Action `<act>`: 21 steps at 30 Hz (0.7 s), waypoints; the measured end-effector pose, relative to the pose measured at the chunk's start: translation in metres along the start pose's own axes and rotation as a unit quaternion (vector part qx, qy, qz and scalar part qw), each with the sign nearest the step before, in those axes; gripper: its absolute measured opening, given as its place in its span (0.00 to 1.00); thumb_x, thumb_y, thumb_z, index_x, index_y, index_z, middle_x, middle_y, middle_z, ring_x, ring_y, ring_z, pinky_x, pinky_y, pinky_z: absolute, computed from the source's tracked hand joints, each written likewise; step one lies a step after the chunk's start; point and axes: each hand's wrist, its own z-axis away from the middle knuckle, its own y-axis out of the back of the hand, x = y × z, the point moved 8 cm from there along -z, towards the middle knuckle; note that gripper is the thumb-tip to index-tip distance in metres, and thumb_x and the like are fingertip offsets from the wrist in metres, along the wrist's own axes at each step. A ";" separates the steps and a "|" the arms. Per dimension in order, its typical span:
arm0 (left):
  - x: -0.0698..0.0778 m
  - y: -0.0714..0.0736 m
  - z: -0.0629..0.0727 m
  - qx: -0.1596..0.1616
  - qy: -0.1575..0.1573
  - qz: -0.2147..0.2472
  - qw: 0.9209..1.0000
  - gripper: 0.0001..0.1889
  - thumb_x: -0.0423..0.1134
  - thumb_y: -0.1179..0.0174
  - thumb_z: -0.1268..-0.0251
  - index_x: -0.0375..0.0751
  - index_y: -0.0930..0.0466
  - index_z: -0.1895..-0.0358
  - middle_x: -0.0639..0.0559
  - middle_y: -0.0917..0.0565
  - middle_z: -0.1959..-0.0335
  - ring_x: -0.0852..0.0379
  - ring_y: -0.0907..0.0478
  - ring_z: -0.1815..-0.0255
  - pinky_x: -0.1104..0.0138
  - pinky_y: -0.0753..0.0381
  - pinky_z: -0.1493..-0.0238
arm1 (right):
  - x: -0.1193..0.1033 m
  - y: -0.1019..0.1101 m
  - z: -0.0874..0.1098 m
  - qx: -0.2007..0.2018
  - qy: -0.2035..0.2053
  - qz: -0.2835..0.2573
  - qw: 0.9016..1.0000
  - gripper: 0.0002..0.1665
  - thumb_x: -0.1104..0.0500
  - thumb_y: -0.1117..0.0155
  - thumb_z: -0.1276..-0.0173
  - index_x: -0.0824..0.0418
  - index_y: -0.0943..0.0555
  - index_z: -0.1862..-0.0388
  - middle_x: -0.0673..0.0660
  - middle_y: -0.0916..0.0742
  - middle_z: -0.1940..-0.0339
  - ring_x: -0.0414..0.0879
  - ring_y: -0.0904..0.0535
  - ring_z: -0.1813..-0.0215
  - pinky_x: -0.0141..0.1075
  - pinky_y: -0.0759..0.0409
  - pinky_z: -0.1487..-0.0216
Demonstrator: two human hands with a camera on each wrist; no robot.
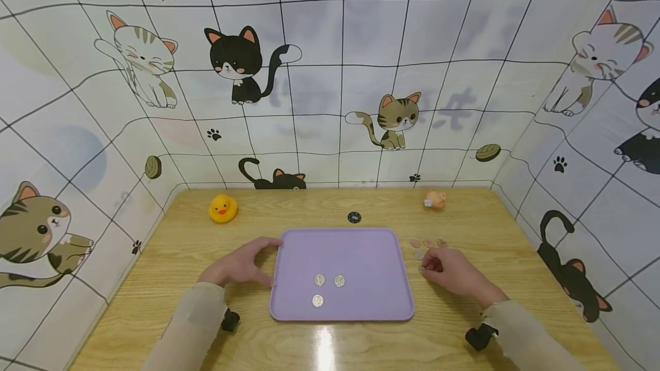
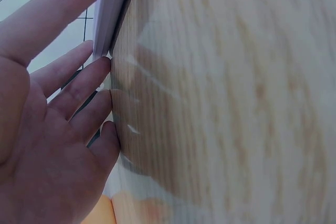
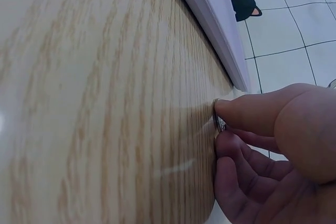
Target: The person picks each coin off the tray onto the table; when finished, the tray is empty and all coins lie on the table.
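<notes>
Three silver coins (image 1: 319, 280) lie in the purple tray (image 1: 356, 251). At its three o'clock, the right hand (image 1: 451, 269) pinches another coin (image 3: 220, 123), fingers nearly together; at nine o'clock, the left hand (image 1: 243, 262) is spread, gripping nothing. Coin judged light, rigid, slippery; hold by opposite edges.

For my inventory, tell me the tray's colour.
The tray is light purple, clearest in the head view.

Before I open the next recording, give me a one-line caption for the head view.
Left hand touching a lilac tray bearing three silver coins; right hand pinching another coin beside it.
</notes>
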 end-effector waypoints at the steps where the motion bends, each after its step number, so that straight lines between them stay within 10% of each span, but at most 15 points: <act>1: 0.000 0.000 0.000 0.000 0.001 0.000 1.000 0.51 0.41 0.14 0.56 0.51 0.29 0.24 0.44 0.34 0.20 0.36 0.45 0.17 0.35 0.51 0.18 | 0.000 0.000 0.000 0.001 -0.001 0.000 1.000 0.08 0.61 0.25 0.32 0.58 0.18 0.63 0.45 0.17 0.70 0.35 0.23 0.66 0.31 0.20 0.65; 21: 0.000 0.000 0.001 0.001 0.007 0.002 1.000 0.50 0.42 0.14 0.57 0.53 0.28 0.25 0.44 0.34 0.19 0.35 0.45 0.17 0.34 0.51 0.19 | 0.000 0.007 -0.003 -0.001 -0.021 -0.043 0.999 0.06 0.59 0.29 0.27 0.57 0.19 0.60 0.48 0.19 0.71 0.39 0.26 0.71 0.32 0.24 0.70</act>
